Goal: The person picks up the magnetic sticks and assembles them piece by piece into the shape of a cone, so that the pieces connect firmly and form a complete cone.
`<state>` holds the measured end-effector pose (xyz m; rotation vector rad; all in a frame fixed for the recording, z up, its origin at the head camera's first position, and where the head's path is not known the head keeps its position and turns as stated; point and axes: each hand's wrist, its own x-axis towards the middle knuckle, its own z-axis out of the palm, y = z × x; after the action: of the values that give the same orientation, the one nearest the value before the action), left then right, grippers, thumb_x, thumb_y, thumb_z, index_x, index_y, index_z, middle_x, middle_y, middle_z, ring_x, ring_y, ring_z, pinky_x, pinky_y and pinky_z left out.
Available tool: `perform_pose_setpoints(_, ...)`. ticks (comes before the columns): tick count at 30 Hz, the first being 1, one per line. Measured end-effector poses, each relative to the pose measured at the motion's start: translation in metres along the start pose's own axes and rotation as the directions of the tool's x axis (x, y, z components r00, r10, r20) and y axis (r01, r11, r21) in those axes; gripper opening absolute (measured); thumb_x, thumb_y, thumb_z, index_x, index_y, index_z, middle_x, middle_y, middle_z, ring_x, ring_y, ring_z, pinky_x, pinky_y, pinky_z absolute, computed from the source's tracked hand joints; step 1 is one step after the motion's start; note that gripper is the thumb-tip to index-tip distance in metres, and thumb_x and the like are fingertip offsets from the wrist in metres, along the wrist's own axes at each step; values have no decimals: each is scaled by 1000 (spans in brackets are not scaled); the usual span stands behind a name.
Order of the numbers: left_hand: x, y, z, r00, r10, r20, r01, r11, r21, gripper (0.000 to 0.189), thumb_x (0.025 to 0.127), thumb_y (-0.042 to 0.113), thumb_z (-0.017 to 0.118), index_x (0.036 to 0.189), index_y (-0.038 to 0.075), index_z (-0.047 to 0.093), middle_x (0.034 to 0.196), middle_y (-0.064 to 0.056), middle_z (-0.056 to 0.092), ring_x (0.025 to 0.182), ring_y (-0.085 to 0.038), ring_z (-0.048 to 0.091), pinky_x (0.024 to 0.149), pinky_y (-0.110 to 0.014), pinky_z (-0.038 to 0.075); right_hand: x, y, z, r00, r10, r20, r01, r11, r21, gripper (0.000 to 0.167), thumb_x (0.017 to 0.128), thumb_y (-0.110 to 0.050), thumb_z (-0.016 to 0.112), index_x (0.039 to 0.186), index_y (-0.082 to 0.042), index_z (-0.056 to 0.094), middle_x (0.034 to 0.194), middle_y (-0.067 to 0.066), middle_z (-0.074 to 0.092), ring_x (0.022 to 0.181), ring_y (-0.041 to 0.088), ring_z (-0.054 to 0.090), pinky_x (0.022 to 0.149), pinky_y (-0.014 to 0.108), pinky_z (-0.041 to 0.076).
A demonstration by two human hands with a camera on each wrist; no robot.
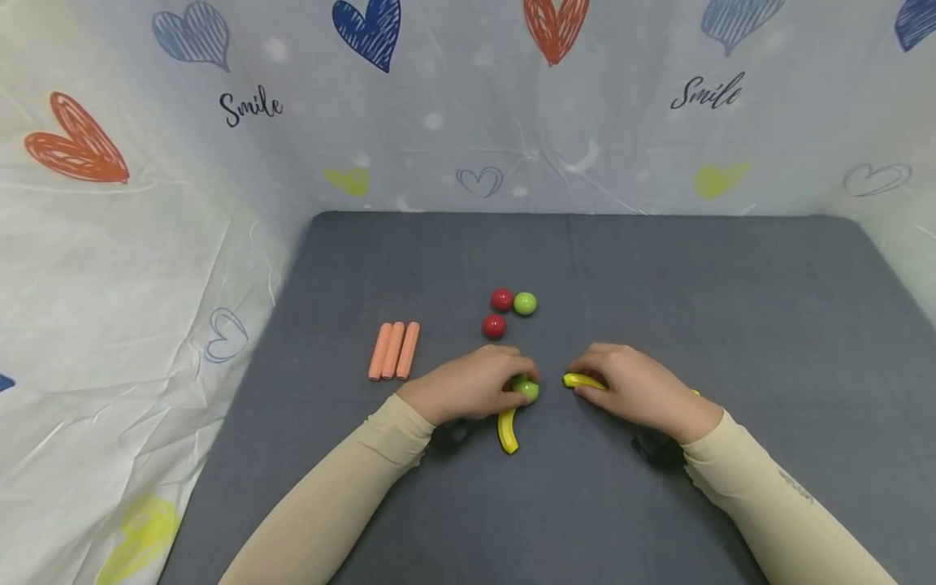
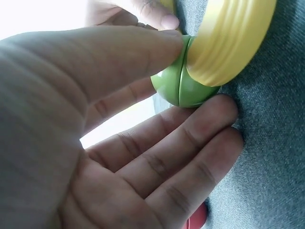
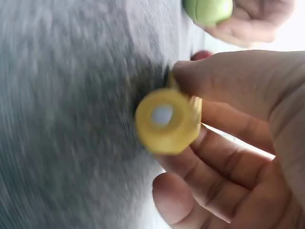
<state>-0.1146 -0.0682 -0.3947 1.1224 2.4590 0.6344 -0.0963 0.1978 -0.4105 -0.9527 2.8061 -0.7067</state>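
Observation:
My left hand (image 1: 475,382) pinches a shiny green ball (image 1: 528,390) between thumb and fingers, low over the grey cloth. A seam runs round the ball (image 2: 176,86) in the left wrist view. Just below this hand lies a curved yellow toy banana (image 1: 508,432), which overlaps the ball in the left wrist view (image 2: 233,43). My right hand (image 1: 636,390) grips another toy banana (image 1: 582,380), whose tip points toward the left hand. In the right wrist view, a blurred round yellow end (image 3: 162,131) with a pale centre shows beside the thumb and fingers.
Two red balls (image 1: 494,327) and a second green ball (image 1: 525,304) sit together beyond the hands. Three orange toy sausages (image 1: 392,351) lie side by side at the left. A small yellow tip (image 1: 696,392) shows past the right wrist. A heart-print curtain (image 1: 468,106) hangs behind the table.

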Motion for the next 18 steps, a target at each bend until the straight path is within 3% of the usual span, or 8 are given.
perform_pose_setpoints(6, 3, 1, 1, 1000, -17, -5, 17, 1000, 3, 25, 102, 21, 72, 126, 13, 69, 110, 3, 67, 92, -9, 60, 82, -23, 50, 2, -8, 6, 1000, -27, 1, 27, 999, 18, 17, 95, -17, 79, 112, -12, 79, 100, -8, 70, 89, 7, 65, 82, 35, 57)
perform_pose_setpoints(14, 5, 3, 4, 1000, -2, -2, 2, 1000, 6, 22, 102, 24, 72, 121, 13, 70, 105, 5, 68, 87, -10, 61, 76, -22, 50, 3, -14, 11, 998, -61, 4, 61, 997, 49, 18, 95, -18, 79, 113, -14, 78, 100, -9, 69, 88, 4, 64, 81, 32, 57)
perform_pose_setpoints(18, 4, 4, 5, 1000, -2, 0, 2, 1000, -16, 29, 102, 25, 72, 127, 11, 68, 105, 4, 69, 85, -10, 61, 75, -22, 50, 2, -15, 14, 997, -72, 2, 72, 996, 46, 18, 96, -19, 80, 113, -15, 78, 102, -9, 69, 90, 5, 65, 82, 33, 57)
